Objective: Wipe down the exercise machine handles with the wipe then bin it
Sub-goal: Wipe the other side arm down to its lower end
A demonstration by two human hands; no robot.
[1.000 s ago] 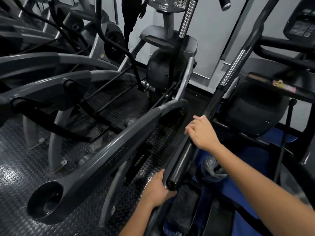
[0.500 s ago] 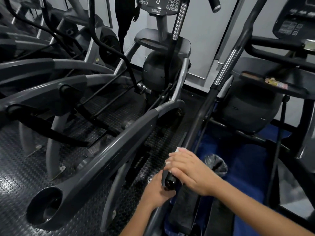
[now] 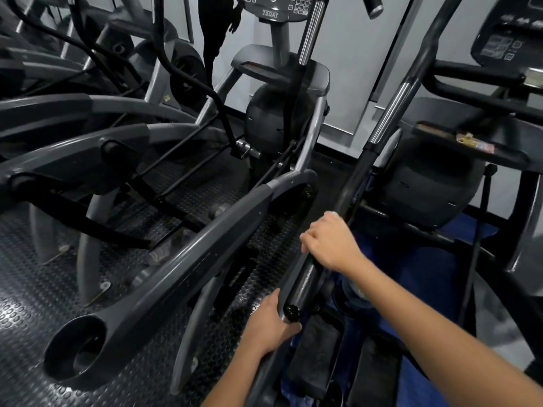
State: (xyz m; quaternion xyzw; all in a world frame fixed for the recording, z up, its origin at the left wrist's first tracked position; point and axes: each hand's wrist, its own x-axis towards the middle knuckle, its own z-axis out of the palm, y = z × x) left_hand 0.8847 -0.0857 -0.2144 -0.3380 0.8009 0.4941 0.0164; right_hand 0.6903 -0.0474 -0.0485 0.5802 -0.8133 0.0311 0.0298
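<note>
A long black handle (image 3: 305,282) of an exercise machine slants from the lower centre up to the top right. My right hand (image 3: 332,243) is wrapped around its black grip, with a white wipe (image 3: 333,213) just showing past the fingers. My left hand (image 3: 269,326) holds the lower end of the handle, beside its round end cap (image 3: 291,312). Most of the wipe is hidden under my right palm.
A grey machine arm (image 3: 188,265) with a round cup holder (image 3: 75,348) crosses on the left. A bin lined with a bag (image 3: 352,289) stands below my right forearm. Black pedals (image 3: 317,353) lie underneath. Another machine's console (image 3: 279,7) stands ahead, over a studded rubber floor (image 3: 29,289).
My right hand slid down the handle to its lower end near my left hand, then back up the grip. My left hand stayed at the end of the handle.
</note>
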